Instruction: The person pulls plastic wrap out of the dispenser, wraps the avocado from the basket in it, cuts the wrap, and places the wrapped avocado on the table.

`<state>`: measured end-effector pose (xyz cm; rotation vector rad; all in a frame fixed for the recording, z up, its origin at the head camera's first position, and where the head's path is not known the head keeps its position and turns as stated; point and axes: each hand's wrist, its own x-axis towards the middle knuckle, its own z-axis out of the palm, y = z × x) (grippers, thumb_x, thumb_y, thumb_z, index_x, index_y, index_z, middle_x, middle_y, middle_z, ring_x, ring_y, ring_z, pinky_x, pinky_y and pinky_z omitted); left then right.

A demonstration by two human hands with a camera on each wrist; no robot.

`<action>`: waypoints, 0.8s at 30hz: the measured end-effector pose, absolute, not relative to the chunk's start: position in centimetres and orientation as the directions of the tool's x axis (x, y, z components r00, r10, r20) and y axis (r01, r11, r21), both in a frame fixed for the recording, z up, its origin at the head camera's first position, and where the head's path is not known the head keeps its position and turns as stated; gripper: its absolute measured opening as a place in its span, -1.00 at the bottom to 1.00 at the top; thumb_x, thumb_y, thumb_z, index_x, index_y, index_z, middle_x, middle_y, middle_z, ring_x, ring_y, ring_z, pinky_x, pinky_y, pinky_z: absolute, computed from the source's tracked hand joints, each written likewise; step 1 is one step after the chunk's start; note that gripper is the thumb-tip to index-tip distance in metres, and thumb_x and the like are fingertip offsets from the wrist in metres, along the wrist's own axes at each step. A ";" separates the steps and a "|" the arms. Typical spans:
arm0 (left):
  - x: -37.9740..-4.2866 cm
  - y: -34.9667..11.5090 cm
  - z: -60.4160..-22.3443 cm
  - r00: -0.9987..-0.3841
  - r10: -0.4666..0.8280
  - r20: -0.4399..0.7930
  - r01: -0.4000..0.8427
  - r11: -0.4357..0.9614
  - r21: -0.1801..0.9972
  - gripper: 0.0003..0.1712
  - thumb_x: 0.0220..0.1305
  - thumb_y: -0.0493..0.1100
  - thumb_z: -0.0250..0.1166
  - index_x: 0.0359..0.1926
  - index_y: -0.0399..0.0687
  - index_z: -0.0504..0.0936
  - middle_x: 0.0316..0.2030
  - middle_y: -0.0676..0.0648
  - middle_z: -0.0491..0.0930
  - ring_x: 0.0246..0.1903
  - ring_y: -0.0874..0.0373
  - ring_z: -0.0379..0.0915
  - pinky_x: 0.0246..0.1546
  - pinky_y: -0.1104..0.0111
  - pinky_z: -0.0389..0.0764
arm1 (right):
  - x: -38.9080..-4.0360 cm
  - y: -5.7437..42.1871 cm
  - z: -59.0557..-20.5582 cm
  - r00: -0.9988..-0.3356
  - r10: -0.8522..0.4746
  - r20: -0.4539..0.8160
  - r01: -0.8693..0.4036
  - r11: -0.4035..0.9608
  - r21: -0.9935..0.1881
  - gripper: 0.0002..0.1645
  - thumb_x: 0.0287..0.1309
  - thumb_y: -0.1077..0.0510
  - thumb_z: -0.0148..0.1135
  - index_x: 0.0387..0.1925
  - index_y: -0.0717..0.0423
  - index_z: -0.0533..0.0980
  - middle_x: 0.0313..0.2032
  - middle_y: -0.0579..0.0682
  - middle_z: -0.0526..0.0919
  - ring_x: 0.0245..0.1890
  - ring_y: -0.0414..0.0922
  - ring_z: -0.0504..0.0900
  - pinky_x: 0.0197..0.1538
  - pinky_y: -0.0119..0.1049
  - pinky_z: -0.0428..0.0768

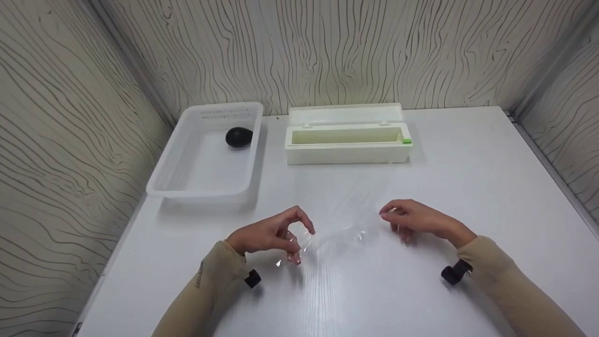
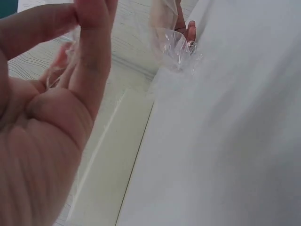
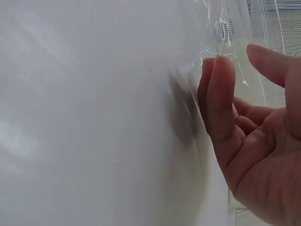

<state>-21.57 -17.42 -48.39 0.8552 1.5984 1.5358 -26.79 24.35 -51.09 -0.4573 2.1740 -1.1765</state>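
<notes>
A sheet of clear plastic film [image 1: 358,234] lies crumpled and see-through between the hands, low over the white table. My left hand [image 1: 273,231] pinches one end between thumb and fingers, and creased film shows around its fingertips. My right hand [image 1: 419,220] hangs at the film's other side with its fingers bent. In the right wrist view, a gap separates the thumb from the fingertips [image 3: 221,70], and shiny folds of film pass right behind them. Part of the film's outline is lost against the white tabletop.
A long white box [image 1: 348,154] stands at the back with its lid raised and a green piece [image 1: 406,141] at its right end. Left of it, a white plastic basket [image 1: 201,193] holds a dark, egg-shaped object [image 1: 238,137]. Patterned walls [image 1: 327,56] close off the back and sides.
</notes>
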 end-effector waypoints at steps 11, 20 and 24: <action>-21.3 -17.5 -48.6 -0.411 0.911 -0.006 -0.003 0.005 1.000 -0.54 0.50 -0.41 0.14 0.34 -0.42 0.31 0.51 -0.34 0.24 -0.43 0.20 0.74 -0.28 0.32 0.77 | -28.3 21.9 -52.0 -0.746 -0.575 -0.336 0.064 0.441 -0.895 -0.49 0.44 -0.09 0.26 0.18 0.21 0.55 -0.48 -0.11 0.45 -0.55 -0.21 0.39 -0.48 -0.43 0.41; -21.4 -18.3 -49.0 -0.435 0.898 -0.066 -0.058 0.045 0.997 -0.41 0.42 -0.45 0.18 0.42 -0.40 0.27 0.53 -0.39 0.17 -0.42 0.19 0.72 -0.29 0.32 0.76 | -27.9 23.8 -51.8 -0.746 -0.642 -0.179 0.053 0.211 -0.976 -0.77 0.53 0.13 0.11 -0.16 0.27 0.42 0.00 0.19 0.73 0.03 -0.08 0.71 0.11 -0.29 0.69; -21.6 -18.5 -49.3 -0.442 0.895 -0.064 -0.007 0.068 0.998 -0.40 0.38 -0.46 0.23 0.39 -0.39 0.31 0.50 -0.36 0.22 -0.43 0.15 0.71 -0.33 0.28 0.76 | -27.3 24.2 -51.8 -0.735 -0.664 -0.140 0.044 0.159 -0.986 -0.81 0.55 0.13 0.09 -0.10 0.14 0.29 -0.04 0.21 0.79 0.05 -0.05 0.77 0.19 -0.31 0.64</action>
